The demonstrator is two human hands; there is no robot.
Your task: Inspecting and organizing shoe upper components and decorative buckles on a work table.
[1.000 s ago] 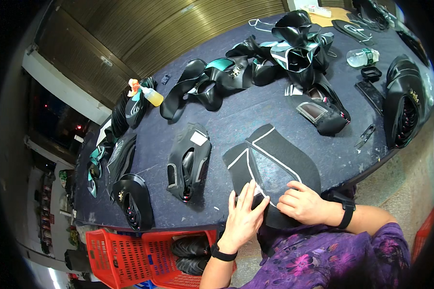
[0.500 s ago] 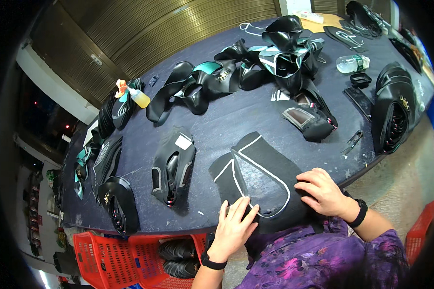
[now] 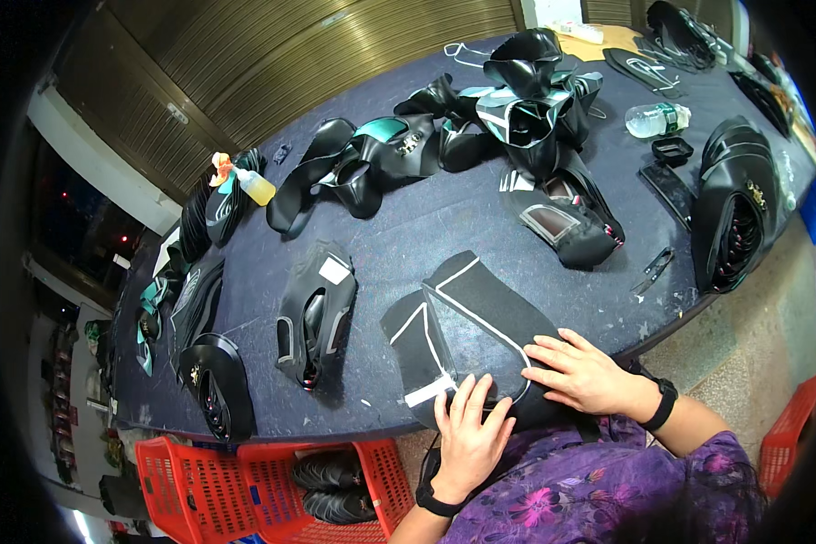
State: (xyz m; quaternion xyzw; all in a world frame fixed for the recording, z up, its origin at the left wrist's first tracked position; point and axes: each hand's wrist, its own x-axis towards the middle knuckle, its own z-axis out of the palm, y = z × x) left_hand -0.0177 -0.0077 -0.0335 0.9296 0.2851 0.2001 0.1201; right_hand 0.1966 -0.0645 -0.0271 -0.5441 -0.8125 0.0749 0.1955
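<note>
The dark blue table (image 3: 417,223) bears a white-lined black piece (image 3: 499,296), a clear bottle (image 3: 655,120) and stacked black pieces (image 3: 736,204)

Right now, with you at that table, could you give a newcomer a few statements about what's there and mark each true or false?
1. The left hand and right hand are both at the black piece with white lines. True.
2. The left hand's fingers are wrapped around a bottle. False: they lie extended at the black piece.
3. Each wrist wears a black band. True.
4. The clear bottle with the green label stands upright. False: the clear bottle lies on its side.
5. The spray bottle's liquid is blue. False: the spray bottle holds yellow liquid.
</note>
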